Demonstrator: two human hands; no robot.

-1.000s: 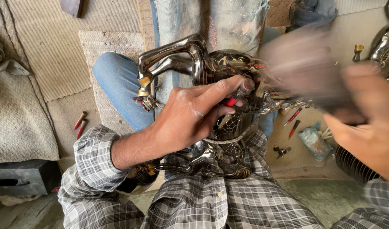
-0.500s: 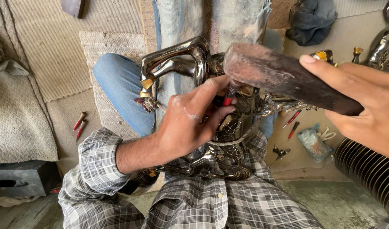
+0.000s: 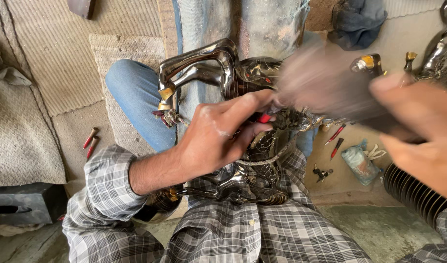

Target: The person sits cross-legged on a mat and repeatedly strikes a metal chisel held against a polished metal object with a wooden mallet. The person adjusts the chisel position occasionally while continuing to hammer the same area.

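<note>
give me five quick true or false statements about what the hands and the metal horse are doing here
1. The left hand pinches a small red-handled tool against the metal horse figure. True.
2. The right hand is empty and resting on the floor. False: it is raised and grips a dark block-like striker, which is blurred.
3. The horse figure lies across the person's lap. True.
4. Both sleeves are plain white. False: the left sleeve is grey checked.
5. Two small red-handled tools lie on the floor to the left of the blue-jeaned knee. True.
</note>
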